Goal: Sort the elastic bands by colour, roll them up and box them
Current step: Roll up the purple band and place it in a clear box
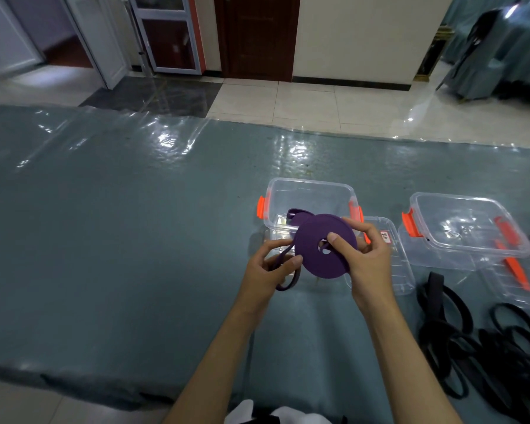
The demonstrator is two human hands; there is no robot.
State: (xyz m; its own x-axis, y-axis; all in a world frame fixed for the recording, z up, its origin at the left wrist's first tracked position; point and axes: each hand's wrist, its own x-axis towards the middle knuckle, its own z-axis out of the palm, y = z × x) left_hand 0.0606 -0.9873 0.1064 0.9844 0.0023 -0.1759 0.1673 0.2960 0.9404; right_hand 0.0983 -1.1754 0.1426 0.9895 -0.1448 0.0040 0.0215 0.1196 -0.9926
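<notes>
At lower right of the frame black bands [484, 347] lie loose on the table [104, 240]; just right of centre the left hand [273, 267] pinches the purple tail [283, 258]; the right hand [366, 255] grips the purple roll [325, 249], thumb near its centre hole, above the table; behind it stands an open clear box [309, 197] with orange clips; a second box [465, 221] sits farther right.

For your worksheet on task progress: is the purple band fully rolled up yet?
Not fully. Most of the purple band is coiled into a disc, but a loose tail hangs by the left hand.
</notes>
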